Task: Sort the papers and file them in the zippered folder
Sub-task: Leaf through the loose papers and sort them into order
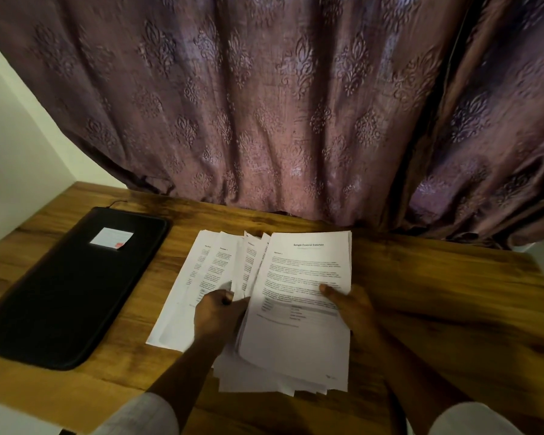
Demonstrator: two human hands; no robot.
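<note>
As the right grip (352, 306) holds papers (305, 271), one reads "Sample Financial Statement".

The top sheet (305, 271), held in my right hand (352, 304), carries the one heading I can read, centred near its upper edge: "Sample Financial Statement"; the paragraphs and table lines below it are too blurred to make out; the fanned sheets (215, 262) to its left show short bold headings, none legible; the white label (111, 238) with a red corner, on the black zippered folder (69, 293), bears print too small to read.
</note>
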